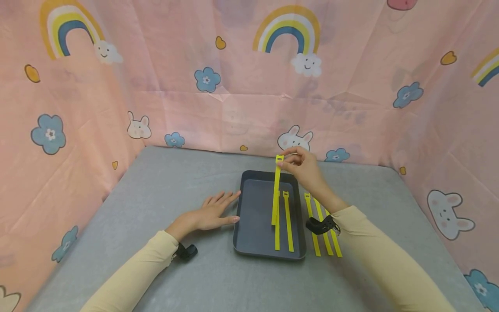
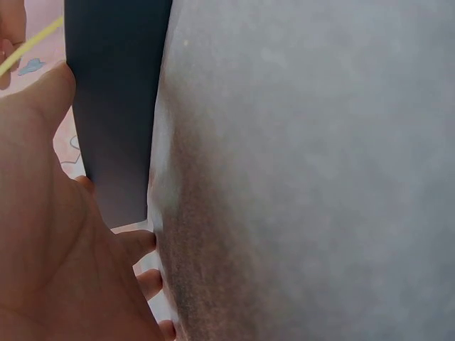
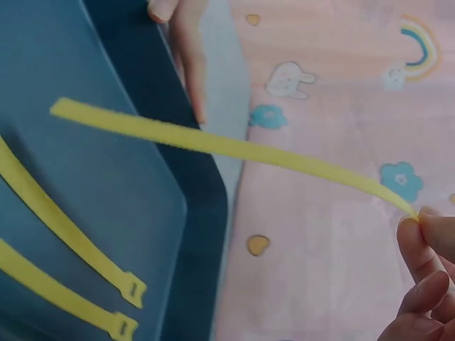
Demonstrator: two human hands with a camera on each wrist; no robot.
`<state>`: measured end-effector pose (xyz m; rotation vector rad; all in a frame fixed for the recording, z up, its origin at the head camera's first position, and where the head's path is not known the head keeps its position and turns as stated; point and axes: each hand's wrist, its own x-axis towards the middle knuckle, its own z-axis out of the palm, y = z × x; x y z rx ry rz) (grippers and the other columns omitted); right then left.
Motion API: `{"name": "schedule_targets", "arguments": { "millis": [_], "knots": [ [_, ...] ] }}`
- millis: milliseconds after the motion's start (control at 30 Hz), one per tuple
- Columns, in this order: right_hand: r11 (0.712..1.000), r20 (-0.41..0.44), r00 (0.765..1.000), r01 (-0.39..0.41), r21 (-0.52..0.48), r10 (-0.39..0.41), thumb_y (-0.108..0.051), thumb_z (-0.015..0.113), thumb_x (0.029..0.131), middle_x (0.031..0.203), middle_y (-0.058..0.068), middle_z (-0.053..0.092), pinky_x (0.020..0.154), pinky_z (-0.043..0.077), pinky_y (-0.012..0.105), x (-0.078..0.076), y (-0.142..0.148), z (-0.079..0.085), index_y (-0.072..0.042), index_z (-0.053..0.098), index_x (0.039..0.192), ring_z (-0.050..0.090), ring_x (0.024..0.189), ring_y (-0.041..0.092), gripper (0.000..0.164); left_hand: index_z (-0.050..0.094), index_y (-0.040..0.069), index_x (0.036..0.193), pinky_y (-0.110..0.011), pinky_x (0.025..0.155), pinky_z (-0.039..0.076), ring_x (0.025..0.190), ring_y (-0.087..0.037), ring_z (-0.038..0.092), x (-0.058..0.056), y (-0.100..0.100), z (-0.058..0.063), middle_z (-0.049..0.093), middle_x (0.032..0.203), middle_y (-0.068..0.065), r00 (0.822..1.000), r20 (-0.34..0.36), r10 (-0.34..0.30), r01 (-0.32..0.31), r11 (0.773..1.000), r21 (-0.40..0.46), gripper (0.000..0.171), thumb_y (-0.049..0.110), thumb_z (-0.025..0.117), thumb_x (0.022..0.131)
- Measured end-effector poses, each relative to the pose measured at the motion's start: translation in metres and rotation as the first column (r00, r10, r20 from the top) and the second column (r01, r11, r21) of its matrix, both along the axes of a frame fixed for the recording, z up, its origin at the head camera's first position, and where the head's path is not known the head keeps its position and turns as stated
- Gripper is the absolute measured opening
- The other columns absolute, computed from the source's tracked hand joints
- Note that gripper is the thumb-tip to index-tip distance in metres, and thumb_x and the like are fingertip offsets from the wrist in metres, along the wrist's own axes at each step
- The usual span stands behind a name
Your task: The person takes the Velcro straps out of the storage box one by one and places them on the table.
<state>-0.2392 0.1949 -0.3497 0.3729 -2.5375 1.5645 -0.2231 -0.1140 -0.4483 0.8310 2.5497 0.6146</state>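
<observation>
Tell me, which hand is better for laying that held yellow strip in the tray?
Probably the right hand: it pinches the yellow strip, free end over the tray. The left hand holds no strip.

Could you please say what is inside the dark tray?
Two yellow straps lie inside the tray; in the head view, a third strap, held by the right hand, hides part of one.

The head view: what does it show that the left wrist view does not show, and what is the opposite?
Only the head view: two yellow straps lying in the tray, three more straps on the table, and both cream sleeves.
Only the left wrist view: the palm side of the left hand.
Both: the left hand, the tray and, only partly in the left wrist view, the right hand pinching another strap.
</observation>
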Motion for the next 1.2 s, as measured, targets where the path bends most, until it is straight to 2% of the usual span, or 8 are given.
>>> {"name": "schedule_targets", "arguments": {
  "millis": [200,400,567,700,1000,1200],
  "knots": [
    [1.000,-0.033,0.999,0.014,-0.007,-0.014,-0.025,0.073,0.091,0.077,-0.014,0.070,0.048,0.033,0.030,0.008,0.018,0.018,-0.009,0.062,0.120,0.038,0.053,0.015,0.035,-0.001,0.038,0.159,-0.062,0.123,0.000,0.157,-0.032,-0.002,0.000,0.000,-0.002,0.005,0.169,-0.006,1.000,-0.003,-0.001,0.001,1.000,-0.003,0.085,0.072,0.041,0.094],
    [0.998,-0.019,0.998,0.060,-0.025,-0.061,-0.025,0.073,0.091,0.077,-0.019,0.068,0.048,0.033,0.030,0.017,0.044,0.031,-0.012,0.061,0.122,0.040,0.056,0.013,0.036,-0.001,0.038,0.159,-0.062,0.123,0.000,0.157,-0.032,-0.002,0.000,0.000,-0.002,0.005,0.169,-0.006,1.000,-0.005,-0.001,0.001,1.000,0.001,0.085,0.073,0.040,0.094],
    [0.993,-0.010,0.995,0.100,-0.054,-0.101,-0.021,0.074,0.090,0.073,-0.020,0.066,0.046,0.028,0.032,0.024,0.068,0.039,-0.010,0.061,0.122,0.035,0.050,0.012,0.036,0.000,0.036,0.160,-0.063,0.123,0.001,0.157,-0.033,-0.001,0.000,0.000,-0.003,0.005,0.169,-0.007,1.000,-0.014,-0.006,0.006,1.000,0.005,0.085,0.071,0.041,0.094],
    [0.990,0.014,0.990,0.140,-0.018,-0.139,-0.024,0.073,0.091,0.070,-0.021,0.063,0.047,0.028,0.034,0.031,0.088,0.043,-0.015,0.062,0.120,0.033,0.049,0.012,0.033,0.000,0.036,0.160,-0.063,0.123,0.001,0.157,-0.033,-0.001,0.000,-0.001,-0.003,0.006,0.169,-0.007,1.000,-0.017,-0.007,0.007,1.000,0.011,0.085,0.071,0.041,0.094],
    [0.983,0.120,0.978,0.158,0.090,-0.168,-0.033,0.069,0.093,0.064,-0.018,0.054,0.053,0.031,0.035,0.044,0.124,0.036,-0.014,0.057,0.123,0.032,0.051,0.017,0.038,-0.001,0.037,0.159,-0.063,0.123,0.001,0.157,-0.033,-0.001,0.000,-0.001,-0.002,0.006,0.169,-0.007,1.000,-0.018,-0.006,0.006,1.000,0.008,0.084,0.071,0.041,0.094],
    [0.981,0.217,0.965,0.115,0.156,-0.147,-0.038,0.066,0.095,0.060,-0.015,0.043,0.055,0.029,0.035,0.053,0.153,0.023,-0.019,0.056,0.124,0.029,0.052,0.020,0.036,-0.002,0.041,0.158,-0.063,0.123,0.001,0.157,-0.032,-0.001,-0.002,-0.001,-0.005,0.005,0.169,-0.006,1.000,-0.019,-0.008,0.008,1.000,0.007,0.083,0.071,0.041,0.094]
  ]
}}
